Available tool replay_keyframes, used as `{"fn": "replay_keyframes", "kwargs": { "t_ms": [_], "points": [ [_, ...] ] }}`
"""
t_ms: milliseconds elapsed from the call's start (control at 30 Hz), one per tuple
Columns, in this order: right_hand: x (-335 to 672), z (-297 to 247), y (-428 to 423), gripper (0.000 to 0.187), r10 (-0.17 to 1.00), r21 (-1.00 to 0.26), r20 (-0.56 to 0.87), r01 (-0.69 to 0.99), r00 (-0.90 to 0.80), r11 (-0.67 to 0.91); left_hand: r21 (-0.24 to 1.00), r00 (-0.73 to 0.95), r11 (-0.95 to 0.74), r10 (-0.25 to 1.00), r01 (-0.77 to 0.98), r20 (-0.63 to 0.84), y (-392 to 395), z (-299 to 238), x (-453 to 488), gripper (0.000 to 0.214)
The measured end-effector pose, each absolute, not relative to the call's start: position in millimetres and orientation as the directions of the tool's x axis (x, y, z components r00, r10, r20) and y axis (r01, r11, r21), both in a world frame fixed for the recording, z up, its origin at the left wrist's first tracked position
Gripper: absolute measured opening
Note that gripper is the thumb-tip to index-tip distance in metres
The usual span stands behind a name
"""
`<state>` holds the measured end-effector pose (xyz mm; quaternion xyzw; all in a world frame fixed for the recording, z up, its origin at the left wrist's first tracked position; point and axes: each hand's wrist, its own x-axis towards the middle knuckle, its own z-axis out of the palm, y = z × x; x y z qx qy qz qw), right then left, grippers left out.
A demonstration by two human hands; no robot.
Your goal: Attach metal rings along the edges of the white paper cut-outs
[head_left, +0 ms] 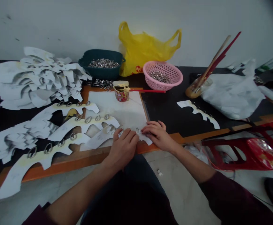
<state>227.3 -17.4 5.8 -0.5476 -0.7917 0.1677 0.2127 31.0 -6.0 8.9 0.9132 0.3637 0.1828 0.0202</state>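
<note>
A curved white cut-out piece (103,136), which looks like paper or thin sheet, lies at the table's near edge with metal rings along it. My left hand (124,145) is closed on it, fingers curled beside one ring. At its right end, my right hand (158,134) pinches the edge near another metal ring (137,130); its fingertips are partly hidden. More cut-outs with rings on yellowish strips lie to the left, among them a near one (63,147) and one behind it (91,121).
Behind stand a glue-smeared jar (122,95) with a red-handled brush (148,91), a green basin (101,72) and a pink basket (163,82) of metal rings. A heap of white cut-outs (40,78) is at left. A white bag (232,90) and red stool (232,153) are at right.
</note>
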Motion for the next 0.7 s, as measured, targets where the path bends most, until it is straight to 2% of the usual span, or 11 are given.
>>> {"fn": "replay_keyframes", "kwargs": {
  "t_ms": [67, 233, 333, 467, 567, 633, 700],
  "points": [
    [225.1, 6.1, -18.4, 0.02, 0.939, -0.484, 0.168, 0.804, -0.302, 0.345, 0.168, 0.66, -0.723, 0.684, 0.67, 0.31, -7.7, 9.4, 34.4, 0.014],
    [221.3, 1.6, -25.3, 0.026, 0.89, -0.336, 0.253, 0.828, -0.379, 0.448, 0.128, 0.667, -0.725, 0.677, 0.677, 0.31, -14.4, 8.2, 36.4, 0.015],
    [222.6, 0.3, -27.1, 0.026, 0.887, -0.335, 0.265, 0.827, -0.378, 0.452, 0.158, 0.65, -0.708, 0.698, 0.688, 0.301, -18.4, 6.5, 33.1, 0.018],
    [219.7, 0.7, -25.0, 0.018, 0.944, -0.481, 0.293, 0.831, -0.149, 0.28, 0.203, 0.626, -0.696, 0.712, 0.688, 0.32, -20.6, 4.4, 31.7, 0.021],
    [207.4, 0.5, -22.7, 0.015, 0.947, -0.476, 0.319, 0.869, 0.026, 0.136, 0.217, 0.617, -0.708, 0.698, 0.672, 0.364, -18.5, 3.6, 33.9, 0.02],
    [196.6, 0.8, -21.3, 0.013, 0.944, -0.458, 0.322, 0.884, 0.07, 0.091, 0.219, 0.587, -0.693, 0.706, 0.686, 0.395, -17.8, 4.1, 34.7, 0.021],
    [187.6, 3.0, -20.2, 0.01, 0.95, -0.522, 0.293, 0.85, 0.107, 0.065, 0.23, 0.539, -0.668, 0.721, 0.708, 0.435, -21.4, 5.6, 32.8, 0.021]
  ]
}}
